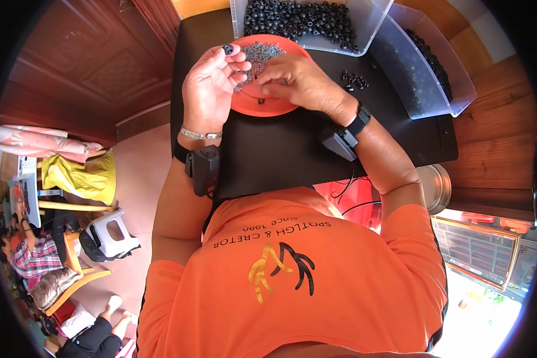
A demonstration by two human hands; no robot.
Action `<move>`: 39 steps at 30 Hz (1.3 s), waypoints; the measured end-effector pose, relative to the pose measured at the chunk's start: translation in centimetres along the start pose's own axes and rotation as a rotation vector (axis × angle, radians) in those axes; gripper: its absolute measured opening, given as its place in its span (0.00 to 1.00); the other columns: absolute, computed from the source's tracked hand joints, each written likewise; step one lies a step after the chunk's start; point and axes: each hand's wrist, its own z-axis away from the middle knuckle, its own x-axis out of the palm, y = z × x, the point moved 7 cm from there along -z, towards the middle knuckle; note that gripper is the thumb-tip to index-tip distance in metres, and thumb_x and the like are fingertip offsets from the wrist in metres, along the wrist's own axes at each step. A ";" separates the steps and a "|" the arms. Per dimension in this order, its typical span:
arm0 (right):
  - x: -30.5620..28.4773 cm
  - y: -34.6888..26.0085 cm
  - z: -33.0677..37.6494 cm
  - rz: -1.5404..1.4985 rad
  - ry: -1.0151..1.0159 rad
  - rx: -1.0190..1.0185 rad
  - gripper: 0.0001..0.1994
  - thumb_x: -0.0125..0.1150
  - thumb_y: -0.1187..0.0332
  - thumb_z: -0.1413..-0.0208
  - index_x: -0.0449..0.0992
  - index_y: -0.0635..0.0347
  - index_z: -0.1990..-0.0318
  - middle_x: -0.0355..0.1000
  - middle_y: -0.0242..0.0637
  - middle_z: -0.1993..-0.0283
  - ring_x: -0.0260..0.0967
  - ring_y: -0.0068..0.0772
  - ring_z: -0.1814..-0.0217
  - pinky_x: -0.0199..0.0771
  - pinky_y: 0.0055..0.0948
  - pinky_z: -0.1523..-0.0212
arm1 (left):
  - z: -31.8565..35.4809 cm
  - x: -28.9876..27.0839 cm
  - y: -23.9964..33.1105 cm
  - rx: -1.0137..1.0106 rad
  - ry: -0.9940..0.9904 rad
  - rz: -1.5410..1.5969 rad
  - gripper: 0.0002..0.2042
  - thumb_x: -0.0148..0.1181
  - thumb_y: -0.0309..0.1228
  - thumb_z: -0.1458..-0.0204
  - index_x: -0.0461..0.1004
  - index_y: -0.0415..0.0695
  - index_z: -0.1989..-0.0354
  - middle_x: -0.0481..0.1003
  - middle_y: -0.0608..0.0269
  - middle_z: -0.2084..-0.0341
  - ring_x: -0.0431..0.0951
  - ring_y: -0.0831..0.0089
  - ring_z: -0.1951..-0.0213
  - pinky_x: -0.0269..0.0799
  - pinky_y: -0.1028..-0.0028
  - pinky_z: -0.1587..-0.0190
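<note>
My left hand is raised palm-up over the left rim of a round orange-red plate. Between its thumb and forefinger sits a small black round part with a hole in it; the other fingers are curled. Over the right side of the plate is my right hand, thumb and fingertips drawn together. Anything between those fingertips is too small to make out. A heap of small silvery metal pieces lies in the plate, and a dark piece rests near its front rim.
Behind the plate stands a clear plastic bin of black round parts. A second translucent bin holds more at the right. Several black parts lie loose on the dark table. Other people and a grey-white stool are at the left.
</note>
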 end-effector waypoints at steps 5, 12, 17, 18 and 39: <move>2.5 -0.1 0.0 0.174 -0.166 0.033 0.08 0.62 0.72 0.53 0.78 0.55 0.63 0.72 0.37 0.63 0.70 0.42 0.58 0.70 0.35 0.58 | 0.2 0.7 -0.3 -0.006 -0.029 -0.017 0.10 0.49 0.32 0.44 0.71 0.38 0.62 0.74 0.58 0.67 0.75 0.69 0.64 0.68 0.73 0.61; 1.5 0.1 0.0 0.121 -0.081 -0.026 0.07 0.60 0.73 0.51 0.76 0.60 0.64 0.72 0.37 0.65 0.71 0.38 0.61 0.70 0.33 0.60 | 0.7 2.1 -0.4 0.017 -0.118 -0.026 0.11 0.48 0.33 0.43 0.71 0.38 0.60 0.74 0.59 0.66 0.75 0.69 0.64 0.68 0.74 0.61; -1.2 4.2 0.4 -0.670 0.122 0.342 0.06 0.57 0.72 0.43 0.75 0.63 0.60 0.73 0.28 0.65 0.66 0.17 0.63 0.68 0.20 0.58 | 1.1 3.1 -1.0 -0.010 -0.212 -0.012 0.11 0.48 0.34 0.43 0.71 0.39 0.60 0.74 0.60 0.66 0.75 0.69 0.63 0.68 0.74 0.60; -1.8 4.3 0.4 -0.718 0.115 0.343 0.08 0.57 0.70 0.43 0.75 0.61 0.57 0.73 0.27 0.65 0.67 0.16 0.63 0.68 0.19 0.57 | 1.3 3.2 -1.1 -0.016 -0.205 -0.007 0.11 0.48 0.34 0.43 0.71 0.40 0.60 0.74 0.60 0.66 0.75 0.69 0.63 0.67 0.74 0.60; -2.3 2.2 0.5 -0.946 0.210 0.288 0.08 0.59 0.69 0.44 0.77 0.61 0.59 0.75 0.31 0.66 0.71 0.21 0.64 0.70 0.22 0.61 | 1.9 3.8 -3.6 -0.139 -0.211 -0.089 0.09 0.49 0.34 0.44 0.71 0.41 0.63 0.74 0.63 0.69 0.73 0.73 0.68 0.66 0.76 0.64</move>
